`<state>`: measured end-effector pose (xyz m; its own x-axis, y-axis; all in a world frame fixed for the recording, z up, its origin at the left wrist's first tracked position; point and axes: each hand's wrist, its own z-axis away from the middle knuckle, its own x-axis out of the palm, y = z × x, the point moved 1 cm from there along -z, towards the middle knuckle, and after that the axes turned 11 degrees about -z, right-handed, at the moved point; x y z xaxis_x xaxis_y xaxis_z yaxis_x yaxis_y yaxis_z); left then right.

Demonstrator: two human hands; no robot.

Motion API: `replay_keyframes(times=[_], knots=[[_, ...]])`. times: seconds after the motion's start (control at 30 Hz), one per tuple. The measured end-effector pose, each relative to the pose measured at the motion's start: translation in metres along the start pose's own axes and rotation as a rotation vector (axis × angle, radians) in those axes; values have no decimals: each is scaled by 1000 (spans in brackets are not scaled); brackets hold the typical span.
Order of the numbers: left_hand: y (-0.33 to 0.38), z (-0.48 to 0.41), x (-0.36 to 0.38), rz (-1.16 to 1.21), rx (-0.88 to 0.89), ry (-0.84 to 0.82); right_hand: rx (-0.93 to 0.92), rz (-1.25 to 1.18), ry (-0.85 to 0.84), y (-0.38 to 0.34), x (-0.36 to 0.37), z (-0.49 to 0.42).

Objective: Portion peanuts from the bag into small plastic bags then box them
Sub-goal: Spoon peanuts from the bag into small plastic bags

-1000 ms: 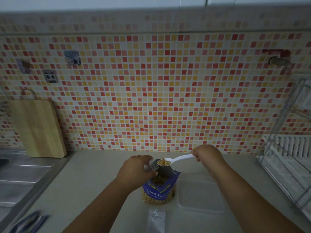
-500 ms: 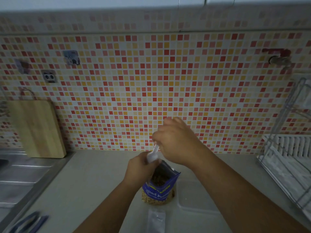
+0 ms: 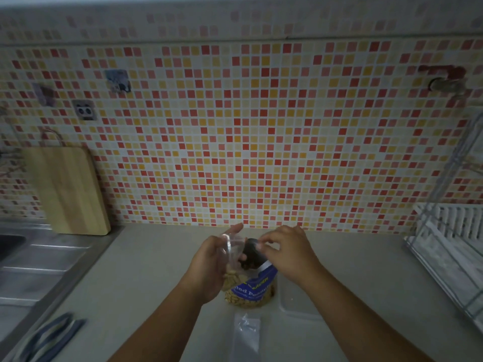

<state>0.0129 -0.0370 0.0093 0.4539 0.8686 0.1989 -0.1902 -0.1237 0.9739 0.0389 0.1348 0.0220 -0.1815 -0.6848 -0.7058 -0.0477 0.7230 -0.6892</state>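
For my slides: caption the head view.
Left hand and right hand hold a small clear bag with peanuts by the open blue peanut bag on the counter.

Worktop: smooth, matt, pale beige; whether stone or laminate cannot be told.
Small bag: thin clear plastic film, glossy and creased.
Peanut bag: glossy printed blue plastic film; the lower part is clear and shows pale, matt peanuts.
Spare bag, lower centre: clear, crinkled film.
Box: translucent, smooth plastic with a frosted look.
Wall tiles: small mosaic squares with a faint sheen and pale grout.
Cutting board, left: pale wood, straight grain, matt.
Sink: brushed metal, dull sheen, ridged drainer.
Dish rack, right: thin shiny metal wire over white ribbed plastic.
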Motion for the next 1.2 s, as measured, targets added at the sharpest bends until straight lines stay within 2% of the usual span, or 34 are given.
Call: replay_keyframes(times=[0.07,0.1,0.17,0.3,0.47,0.57,0.67,0.73,0.8,0.93,1.0,1.13,1.2], knots=[[0,3,9,-21,-4,-53,85,-463,-79,-11,-2,8],[-1,4,13,-28,0,-79,122,-599,-126,-16,-3,13],[-1,6,23,-53,14,-114,152,-665,-144,-18,-3,20],[-3,7,36,-157,21,-161,148,-688,-59,-9,-8,30],[-27,7,19,-148,-55,-219,225,-804,-181,19,-19,49],[-49,16,1,-272,-234,-239,385,-779,-329,50,-15,63],[-86,17,-11,-727,-434,-131,585,-751,-434,85,4,76],[-114,12,-17,-976,-446,7,727,-734,-408,105,27,82],[-136,6,-16,-1121,-399,144,838,-736,-337,117,49,87],[-153,-2,-8,-1240,-355,202,947,-664,-126,131,78,90],[-155,-3,-9,-1236,-358,240,943,-562,-64,137,84,90],[-157,-3,-17,-1221,-299,263,877,-458,-14,149,87,89],[-155,-1,-21,-1226,-253,220,823,-314,-68,144,81,89]])
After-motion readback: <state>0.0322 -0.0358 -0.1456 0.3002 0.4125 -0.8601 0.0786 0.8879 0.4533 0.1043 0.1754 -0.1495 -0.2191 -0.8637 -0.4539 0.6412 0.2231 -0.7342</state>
